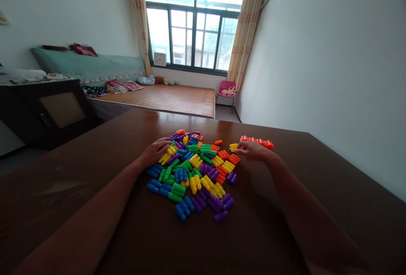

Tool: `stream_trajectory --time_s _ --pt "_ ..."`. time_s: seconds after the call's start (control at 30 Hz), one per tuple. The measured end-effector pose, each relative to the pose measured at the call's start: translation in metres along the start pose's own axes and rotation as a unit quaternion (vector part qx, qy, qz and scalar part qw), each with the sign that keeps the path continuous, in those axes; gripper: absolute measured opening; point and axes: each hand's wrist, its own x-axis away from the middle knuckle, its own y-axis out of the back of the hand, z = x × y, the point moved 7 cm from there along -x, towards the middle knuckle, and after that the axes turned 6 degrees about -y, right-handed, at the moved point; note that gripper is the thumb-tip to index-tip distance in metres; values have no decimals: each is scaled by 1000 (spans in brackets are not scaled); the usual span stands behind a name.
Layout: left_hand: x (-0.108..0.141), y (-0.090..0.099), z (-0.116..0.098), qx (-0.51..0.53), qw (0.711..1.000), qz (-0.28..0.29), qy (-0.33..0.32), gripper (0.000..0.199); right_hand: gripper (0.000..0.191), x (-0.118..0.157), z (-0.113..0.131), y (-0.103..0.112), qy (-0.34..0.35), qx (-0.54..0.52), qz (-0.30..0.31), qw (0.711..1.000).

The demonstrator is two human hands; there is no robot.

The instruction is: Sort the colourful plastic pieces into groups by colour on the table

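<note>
Dozens of plastic pieces (pixel 196 162) in yellow, green, blue, purple and orange are lying heaped mid-table. One yellow piece (pixel 234 147) is sitting at the pile's right edge, by the right hand (pixel 252 150), whose fingers are bunching narrowly; I cannot tell whether they are gripping it. Just beyond that hand, an orange row (pixel 258 141) is lying on the brown table (pixel 253 232). The left hand (pixel 157 151) is resting against the heap's left side, its grip unclear. Farther off, a bed (pixel 180 95) and pink chair (pixel 226 85) are standing below the window (pixel 193 25).
</note>
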Motion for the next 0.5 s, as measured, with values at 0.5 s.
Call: stream_trajectory --time_s 0.5 --pt "2 16 -4 55 997 -32 48 65 39 -8 50 -29 85 55 -170 980"
